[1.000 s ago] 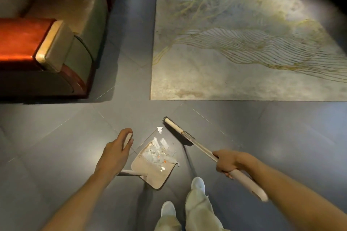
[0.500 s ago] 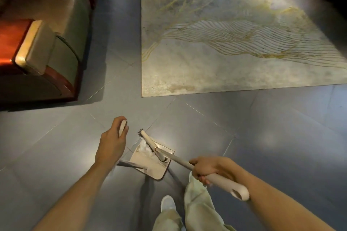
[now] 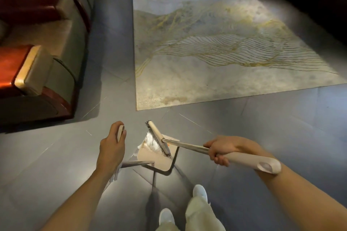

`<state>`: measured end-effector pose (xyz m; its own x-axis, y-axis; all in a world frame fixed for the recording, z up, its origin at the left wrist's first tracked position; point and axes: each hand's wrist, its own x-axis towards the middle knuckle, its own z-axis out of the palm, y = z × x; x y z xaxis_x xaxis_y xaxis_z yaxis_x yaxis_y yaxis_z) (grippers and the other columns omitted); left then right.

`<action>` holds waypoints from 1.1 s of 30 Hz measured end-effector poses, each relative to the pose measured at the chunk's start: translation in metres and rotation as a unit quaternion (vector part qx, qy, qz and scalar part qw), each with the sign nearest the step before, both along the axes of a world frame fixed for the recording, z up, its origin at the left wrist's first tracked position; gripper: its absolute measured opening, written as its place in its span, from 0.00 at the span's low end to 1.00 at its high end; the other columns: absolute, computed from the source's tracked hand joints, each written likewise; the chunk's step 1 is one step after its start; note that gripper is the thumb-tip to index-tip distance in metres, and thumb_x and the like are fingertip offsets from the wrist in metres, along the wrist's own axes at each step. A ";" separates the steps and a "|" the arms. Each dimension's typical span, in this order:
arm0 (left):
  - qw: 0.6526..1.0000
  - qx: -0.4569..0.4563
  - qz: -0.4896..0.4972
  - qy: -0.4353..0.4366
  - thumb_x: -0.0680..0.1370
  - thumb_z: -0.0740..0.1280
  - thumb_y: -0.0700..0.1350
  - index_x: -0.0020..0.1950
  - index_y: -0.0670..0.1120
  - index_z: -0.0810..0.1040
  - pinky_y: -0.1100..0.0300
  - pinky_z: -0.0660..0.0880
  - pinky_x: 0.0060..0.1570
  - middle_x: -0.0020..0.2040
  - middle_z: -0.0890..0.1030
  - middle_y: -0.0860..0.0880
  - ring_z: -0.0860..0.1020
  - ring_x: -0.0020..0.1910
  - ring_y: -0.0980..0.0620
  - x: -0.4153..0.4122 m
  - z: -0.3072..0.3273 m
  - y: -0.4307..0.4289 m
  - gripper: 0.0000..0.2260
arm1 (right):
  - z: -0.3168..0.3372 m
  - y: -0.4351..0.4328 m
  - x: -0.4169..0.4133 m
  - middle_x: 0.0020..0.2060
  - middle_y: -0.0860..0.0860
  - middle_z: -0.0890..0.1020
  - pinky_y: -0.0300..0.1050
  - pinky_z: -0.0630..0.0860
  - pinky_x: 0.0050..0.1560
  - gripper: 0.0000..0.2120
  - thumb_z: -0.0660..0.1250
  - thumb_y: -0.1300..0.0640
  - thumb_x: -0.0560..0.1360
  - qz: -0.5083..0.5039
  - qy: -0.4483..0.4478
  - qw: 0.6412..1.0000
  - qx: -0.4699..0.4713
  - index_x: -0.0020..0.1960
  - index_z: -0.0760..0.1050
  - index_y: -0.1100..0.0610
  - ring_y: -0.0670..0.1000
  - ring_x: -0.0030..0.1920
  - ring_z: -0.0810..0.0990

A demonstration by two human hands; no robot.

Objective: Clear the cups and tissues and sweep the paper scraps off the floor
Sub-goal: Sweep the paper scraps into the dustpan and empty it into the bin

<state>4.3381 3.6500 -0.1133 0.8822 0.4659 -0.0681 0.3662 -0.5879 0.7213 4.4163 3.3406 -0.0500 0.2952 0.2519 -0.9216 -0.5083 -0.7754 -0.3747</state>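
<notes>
Risk: scraps [image 3: 151,142] heaped at pan [image 3: 159,161] lip, under brush [image 3: 159,139]; may spill back to floor [image 3: 262,137] if pan tips or brush flicks on lift.
Cause: pan steered only via long handle [image 3: 120,133], far from load; paper light, scatters easily.
L hand [image 3: 112,149]: fingers curled round handle top, arm reaching down-fwd.
R hand [image 3: 219,151]: fist round brush shaft [image 3: 187,145], back of hand up, grip end by forearm.
Scraps: in pan, btwn hands, near rug [image 3: 206,62] edge.

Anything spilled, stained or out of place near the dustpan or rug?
The paper scraps lie in the dustpan under the broom, a few at its lip. One oddity: a brownish stain on the rug near its front edge.
</notes>
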 end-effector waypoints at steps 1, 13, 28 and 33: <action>1.000 0.009 0.002 -0.003 0.80 0.59 0.50 0.66 0.52 0.67 0.62 0.74 0.27 0.36 0.76 0.53 0.76 0.29 0.49 0.002 0.002 -0.007 0.14 | 0.004 -0.006 0.002 0.19 0.51 0.68 0.32 0.64 0.18 0.26 0.54 0.71 0.73 -0.010 0.004 1.000 0.003 0.72 0.62 0.63 0.46 0.16 0.65; 0.993 0.021 0.109 0.029 0.80 0.56 0.50 0.66 0.52 0.65 0.57 0.75 0.35 0.41 0.76 0.46 0.75 0.33 0.50 -0.058 -0.002 -0.061 0.14 | 0.009 -0.038 0.051 0.20 0.51 0.68 0.32 0.65 0.17 0.26 0.53 0.69 0.76 -0.019 0.032 0.999 0.023 0.73 0.59 0.60 0.44 0.17 0.66; 0.984 0.025 0.162 0.071 0.81 0.56 0.51 0.58 0.55 0.68 0.52 0.72 0.42 0.44 0.78 0.43 0.76 0.38 0.43 -0.126 -0.019 0.069 0.06 | -0.048 0.123 0.048 0.22 0.52 0.74 0.38 0.69 0.24 0.23 0.60 0.68 0.73 0.106 -0.088 0.990 -0.020 0.68 0.67 0.65 0.47 0.22 0.70; 0.987 0.012 0.151 0.053 0.81 0.59 0.48 0.49 0.64 0.65 0.52 0.73 0.36 0.35 0.76 0.47 0.74 0.30 0.48 -0.104 -0.023 0.113 0.08 | -0.093 0.183 0.025 0.38 0.58 0.78 0.49 0.80 0.43 0.19 0.60 0.65 0.74 0.159 -0.115 0.980 -0.043 0.64 0.68 0.62 0.53 0.34 0.77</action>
<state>4.2344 3.7633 -0.1360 0.6909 0.7098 -0.1374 0.6001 -0.4571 0.6565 4.4410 3.5240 -0.1433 0.4164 0.2892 -0.8619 -0.1461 -0.9144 -0.3774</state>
